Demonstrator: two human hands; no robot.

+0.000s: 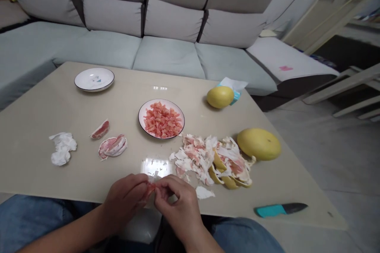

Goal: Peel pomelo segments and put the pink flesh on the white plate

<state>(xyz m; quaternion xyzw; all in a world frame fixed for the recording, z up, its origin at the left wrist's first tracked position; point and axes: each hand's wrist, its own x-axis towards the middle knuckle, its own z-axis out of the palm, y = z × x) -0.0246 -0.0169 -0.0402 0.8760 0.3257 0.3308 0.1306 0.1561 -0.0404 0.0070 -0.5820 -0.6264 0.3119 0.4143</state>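
My left hand (124, 199) and my right hand (176, 201) meet at the near table edge, both pinched on one pink pomelo segment (150, 189) between them. Just beyond them lies a heap of white membrane and yellow peel scraps (208, 158). A white plate of pink pomelo pieces (161, 119) stands in the middle of the table. Two peeled segments (113, 146) and a smaller segment (100, 129) lie to the left.
A pomelo peel dome (259, 144) and a whole yellow pomelo (220, 97) sit at the right, by a tissue pack (234, 85). A teal-handled knife (280, 208) lies near the front right edge. An empty plate (94, 79) and a crumpled tissue (62, 148) are at left. A grey sofa (166, 27) lies behind.
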